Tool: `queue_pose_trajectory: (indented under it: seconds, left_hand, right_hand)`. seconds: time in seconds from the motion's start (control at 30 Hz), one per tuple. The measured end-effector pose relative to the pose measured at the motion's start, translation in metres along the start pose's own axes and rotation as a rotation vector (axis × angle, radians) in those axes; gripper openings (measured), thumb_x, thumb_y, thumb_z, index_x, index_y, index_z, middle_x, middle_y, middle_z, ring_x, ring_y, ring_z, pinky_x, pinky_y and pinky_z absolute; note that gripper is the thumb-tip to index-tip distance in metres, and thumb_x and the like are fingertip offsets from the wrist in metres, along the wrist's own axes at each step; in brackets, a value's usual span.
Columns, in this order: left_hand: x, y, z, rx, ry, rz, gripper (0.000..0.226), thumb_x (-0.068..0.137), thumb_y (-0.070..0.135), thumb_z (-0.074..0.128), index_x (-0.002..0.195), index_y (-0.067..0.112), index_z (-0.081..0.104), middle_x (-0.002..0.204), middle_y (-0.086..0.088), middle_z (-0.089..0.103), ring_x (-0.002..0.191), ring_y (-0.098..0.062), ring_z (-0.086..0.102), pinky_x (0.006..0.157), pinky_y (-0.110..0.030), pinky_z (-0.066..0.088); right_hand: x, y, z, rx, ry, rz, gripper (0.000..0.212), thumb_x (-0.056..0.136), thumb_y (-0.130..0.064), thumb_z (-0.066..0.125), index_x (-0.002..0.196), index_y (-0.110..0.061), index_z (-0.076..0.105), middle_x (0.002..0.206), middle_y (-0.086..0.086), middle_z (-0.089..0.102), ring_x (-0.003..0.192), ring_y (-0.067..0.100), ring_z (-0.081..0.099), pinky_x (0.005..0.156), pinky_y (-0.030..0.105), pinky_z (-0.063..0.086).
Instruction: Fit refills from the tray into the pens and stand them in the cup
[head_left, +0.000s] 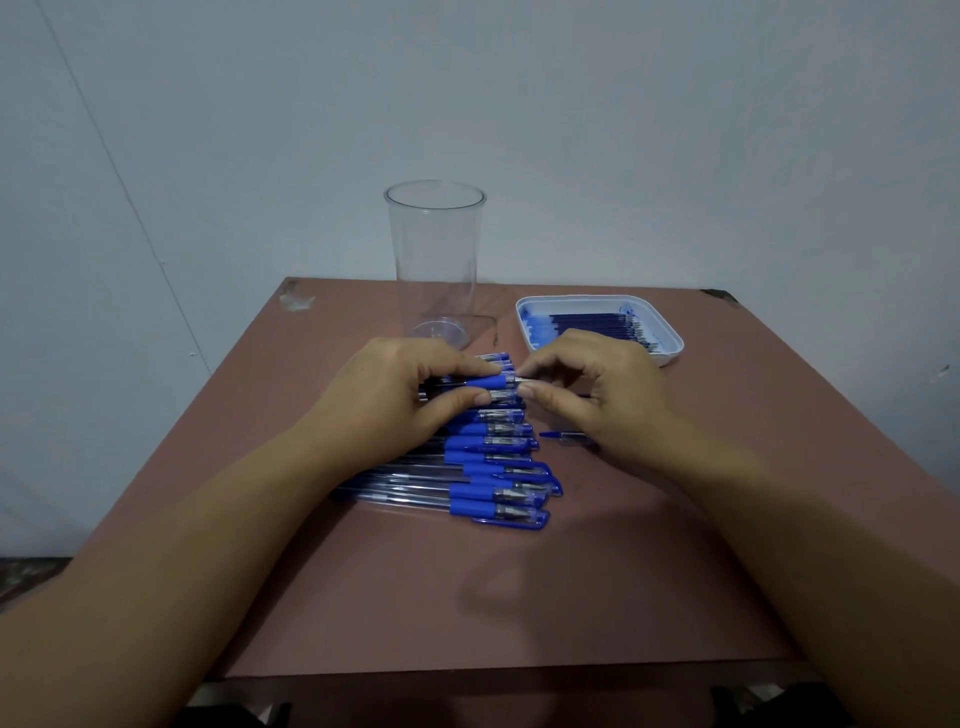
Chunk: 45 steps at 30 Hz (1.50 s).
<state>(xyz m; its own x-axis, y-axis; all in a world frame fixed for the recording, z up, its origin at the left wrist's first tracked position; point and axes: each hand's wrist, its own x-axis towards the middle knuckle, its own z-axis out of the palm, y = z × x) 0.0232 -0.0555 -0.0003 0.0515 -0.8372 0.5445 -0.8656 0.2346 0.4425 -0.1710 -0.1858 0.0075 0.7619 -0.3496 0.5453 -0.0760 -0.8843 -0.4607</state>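
Left hand (410, 389) pinches a pen (485, 383) before the cup (435, 260), steadying it; right hand (587, 384) pinches its tip, likely unscrewing. Tray (674, 344) lies right of the cup.

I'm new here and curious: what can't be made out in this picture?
Head view:
Held pen: the left hand covers its barrel, so refill inside unclear.
Whether the right hand pinches the pen's tip or a refill: too small.
Refills in the tray: blurred, uncountable; right hand hides one corner.
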Motion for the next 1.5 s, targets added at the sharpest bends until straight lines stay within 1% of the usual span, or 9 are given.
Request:
queue_pose_trajectory:
  seconds: [0.1,0.27,0.47,0.6,0.8,0.93,1.07,1.3,1.5]
  left_hand:
    - [0.0,-0.001,0.001,-0.007,0.005,-0.002,0.034,0.084,0.051,0.061,0.112,0.034,0.072,0.092,0.017,0.071,0.081,-0.002,0.066,0.072,-0.032,0.056]
    - [0.001,-0.004,0.0,-0.008,0.039,-0.032,0.029,0.083,0.042,0.069,0.111,0.035,0.072,0.093,0.016,0.072,0.084,-0.005,0.067,0.074,-0.037,0.056]
    - [0.0,-0.003,-0.004,-0.005,0.04,-0.044,0.029,0.083,0.038,0.066,0.112,0.038,0.071,0.096,0.021,0.071,0.088,0.002,0.065,0.078,-0.028,0.055]
    - [-0.001,-0.004,-0.003,-0.013,0.026,-0.05,0.03,0.084,0.036,0.067,0.114,0.034,0.071,0.097,0.018,0.072,0.089,0.0,0.066,0.078,-0.034,0.056]
    - [-0.001,-0.007,-0.001,0.004,0.003,-0.048,0.031,0.086,0.03,0.074,0.115,0.038,0.07,0.097,0.016,0.073,0.086,-0.002,0.067,0.076,-0.035,0.056]
    - [-0.001,-0.007,0.001,-0.004,-0.014,-0.035,0.03,0.086,0.034,0.073,0.116,0.036,0.07,0.099,0.013,0.073,0.087,-0.003,0.068,0.076,-0.038,0.057]
    - [-0.001,-0.007,0.003,0.018,-0.02,0.015,0.032,0.086,0.041,0.068,0.117,0.035,0.07,0.095,0.013,0.073,0.082,-0.005,0.067,0.071,-0.038,0.056]
    - [-0.001,-0.002,0.004,0.055,0.088,0.123,0.027,0.084,0.027,0.075,0.11,0.023,0.074,0.089,0.01,0.073,0.076,-0.001,0.066,0.07,-0.024,0.054]
    - [0.0,-0.004,0.004,0.077,0.082,0.159,0.025,0.083,0.029,0.071,0.106,0.02,0.076,0.081,0.008,0.071,0.069,-0.002,0.063,0.064,-0.024,0.053]
  right_hand:
    - [0.0,0.0,0.0,0.025,-0.024,0.052,0.011,0.085,-0.025,0.074,0.095,-0.021,0.072,0.085,-0.012,0.066,0.078,0.008,0.061,0.067,0.015,0.047]
    - [-0.004,0.004,-0.023,0.048,-0.234,0.255,0.035,0.069,-0.041,0.084,0.101,-0.034,0.07,0.086,-0.015,0.065,0.076,0.001,0.058,0.065,0.012,0.044]
    - [-0.012,0.014,-0.041,-0.07,-0.447,0.341,0.015,0.076,-0.032,0.082,0.089,-0.033,0.074,0.08,-0.019,0.064,0.071,-0.001,0.054,0.063,0.015,0.043]
    - [-0.012,0.012,-0.041,-0.04,-0.378,0.396,0.009,0.082,-0.026,0.077,0.089,-0.029,0.071,0.071,-0.011,0.063,0.06,-0.003,0.054,0.057,0.012,0.043]
    - [-0.01,0.011,-0.031,0.028,-0.12,0.253,0.012,0.084,-0.026,0.074,0.088,-0.034,0.065,0.063,-0.013,0.06,0.055,0.001,0.052,0.055,0.012,0.04]
    - [-0.008,0.006,-0.02,0.037,-0.113,0.174,0.014,0.084,-0.03,0.073,0.09,-0.039,0.064,0.074,-0.02,0.058,0.062,0.006,0.051,0.058,0.013,0.041]
    - [-0.005,0.004,-0.011,0.051,-0.086,0.151,0.015,0.085,-0.024,0.074,0.097,-0.031,0.068,0.077,-0.013,0.059,0.067,0.01,0.055,0.061,0.017,0.046]
    - [-0.007,-0.001,0.001,0.259,-0.014,0.25,0.014,0.084,-0.021,0.075,0.097,-0.023,0.071,0.072,-0.003,0.058,0.061,0.001,0.046,0.061,0.014,0.042]
    - [-0.007,-0.005,0.006,0.354,-0.014,0.296,0.013,0.083,-0.02,0.075,0.096,-0.023,0.071,0.071,0.007,0.063,0.06,0.005,0.051,0.058,0.019,0.047]
